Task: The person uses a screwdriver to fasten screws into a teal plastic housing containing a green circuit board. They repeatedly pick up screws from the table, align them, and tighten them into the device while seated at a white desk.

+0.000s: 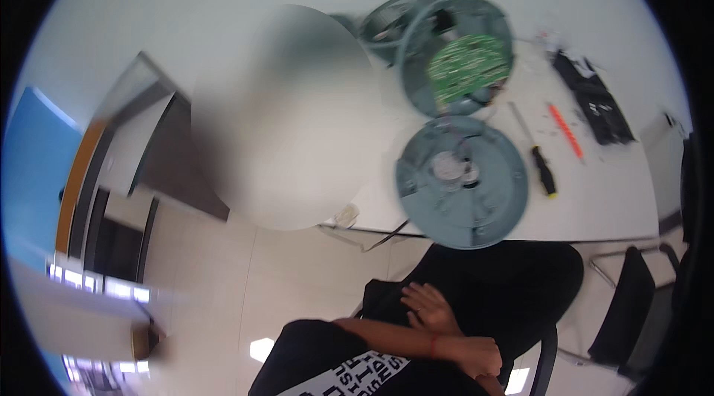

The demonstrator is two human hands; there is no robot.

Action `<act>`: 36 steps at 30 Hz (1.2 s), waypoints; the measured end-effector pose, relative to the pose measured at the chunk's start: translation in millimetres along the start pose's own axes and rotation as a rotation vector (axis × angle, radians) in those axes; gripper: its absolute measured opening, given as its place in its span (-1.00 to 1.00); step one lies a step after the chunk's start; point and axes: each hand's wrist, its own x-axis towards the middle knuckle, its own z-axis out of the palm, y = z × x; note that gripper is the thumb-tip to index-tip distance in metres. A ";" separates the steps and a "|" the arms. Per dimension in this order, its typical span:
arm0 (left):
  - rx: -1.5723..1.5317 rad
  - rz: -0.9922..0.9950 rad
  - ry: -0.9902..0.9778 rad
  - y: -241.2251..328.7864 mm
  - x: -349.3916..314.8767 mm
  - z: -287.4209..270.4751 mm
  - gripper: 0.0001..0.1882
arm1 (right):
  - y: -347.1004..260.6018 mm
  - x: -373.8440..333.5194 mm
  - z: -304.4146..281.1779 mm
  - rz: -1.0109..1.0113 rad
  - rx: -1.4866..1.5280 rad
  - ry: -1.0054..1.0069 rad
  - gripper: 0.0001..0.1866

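Observation:
Over my lap, my forearms cross. My left hand [480,356], with a red band at the wrist, lies closed over my right forearm, and no object shows in it. My right hand [433,308] is open, its fingers spread and holding nothing. Nearest to them, at the table's front edge, is a round blue-grey plastic housing [502,206] with a small motor-like part [448,166] in its middle. Behind it a second round housing [418,87] leans tilted, with a green circuit board [470,65] on it. Thin wires run between the two housings.
On the white table [602,203] lie a black-and-yellow screwdriver [545,171], an orange-red stick-like tool [567,132], small loose bits and a black pouch [595,102]. Another grey-green housing [394,17] stands behind. A pale round blur [297,136] hides the table's left part. A chair [625,310] stands right.

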 end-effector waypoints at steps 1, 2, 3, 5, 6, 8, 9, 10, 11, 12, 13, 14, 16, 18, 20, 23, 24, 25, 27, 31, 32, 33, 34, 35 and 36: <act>0.021 0.022 -0.024 -0.7 -1.1 1.9 -0.80 | -3.1 5.0 -3.2 0.020 -0.024 -0.006 -0.61; 0.029 0.051 -0.048 -7.4 17.6 3.9 -0.78 | 4.5 -3.4 -19.1 0.055 -0.048 -0.015 -0.61; -0.004 0.047 0.044 -11.7 27.7 5.7 -0.79 | 9.0 -8.7 -26.8 0.044 -0.019 -0.042 -0.61; -0.068 0.077 0.149 -4.8 20.8 7.9 -0.78 | 0.2 -6.0 -23.9 0.054 -0.003 -0.029 -0.61; -0.118 0.058 0.125 0.6 18.7 5.3 -0.75 | -6.1 -3.7 -25.0 0.056 -0.002 -0.021 -0.62; -0.131 0.028 0.088 -1.6 22.9 -1.9 -0.73 | -2.2 -5.5 -29.1 0.098 0.026 -0.038 -0.61; -0.137 0.010 0.072 -3.4 25.6 -6.1 -0.72 | -0.2 -6.3 -31.4 0.116 0.043 -0.049 -0.61; -0.195 -0.012 0.052 -1.9 22.9 -11.2 -0.71 | -1.5 -5.0 -29.9 0.120 0.046 -0.037 -0.62; -0.252 -0.035 0.033 0.8 21.2 -17.5 -0.70 | -2.3 -4.5 -29.2 0.123 0.049 -0.027 -0.62; -0.309 -0.059 0.015 3.6 19.4 -19.0 -0.68 | -4.7 -4.9 -27.3 0.126 0.052 -0.017 -0.62; -0.344 -0.051 0.063 1.9 18.8 -16.0 -0.66 | -5.0 -4.0 -26.6 0.120 0.048 -0.017 -0.63; -0.378 -0.043 0.111 -1.0 17.5 -10.9 -0.63 | -4.6 -3.6 -24.7 0.114 0.044 -0.017 -0.63; -0.427 -0.053 0.127 -3.6 17.1 -9.8 -0.61 | -0.4 -3.8 -19.2 0.106 0.022 -0.021 -0.63; -0.453 -0.088 0.062 -4.7 17.7 -16.4 -0.63 | 3.0 -9.1 -12.0 0.102 -0.015 -0.029 -0.64; -0.445 -0.093 0.011 -8.8 16.7 -18.9 -0.63 | 3.5 -8.1 -8.5 0.113 -0.011 -0.036 -0.63; -0.464 -0.088 0.052 -12.3 14.9 -15.8 -0.63 | 4.2 -4.4 -10.6 0.102 -0.012 -0.040 -0.63; -0.475 -0.085 0.086 -12.8 13.0 -13.9 -0.63 | 2.8 -2.2 -11.6 0.093 -0.013 -0.041 -0.63; -0.481 -0.079 0.101 -12.3 12.7 -12.6 -0.63 | 2.5 -1.7 -12.4 0.096 -0.006 -0.037 -0.63; -0.493 -0.067 0.135 -11.8 12.3 -10.8 -0.63 | 2.3 -1.0 -12.7 0.100 0.011 -0.031 -0.63; -0.511 -0.087 0.116 -7.4 11.2 -13.4 -0.63 | 1.2 -2.3 -9.8 0.089 0.008 0.008 -0.65; -0.507 -0.100 0.105 -5.8 11.0 -17.8 -0.63 | 0.9 -2.1 -10.3 0.088 0.009 0.010 -0.66; -0.503 -0.112 0.093 -4.8 10.9 -20.0 -0.63 | 0.8 -1.8 -10.7 0.087 0.009 0.012 -0.66; -0.498 -0.113 0.097 -5.9 11.1 -17.0 -0.63 | 0.5 -1.6 -10.6 0.094 0.012 0.011 -0.67; -0.493 -0.114 0.101 -7.9 11.7 -13.0 -0.63 | 0.3 -1.4 -10.6 0.101 0.016 0.009 -0.68; -0.489 -0.115 0.104 -9.2 11.9 -9.6 -0.63 | 0.2 -1.3 -10.6 0.108 0.019 0.007 -0.68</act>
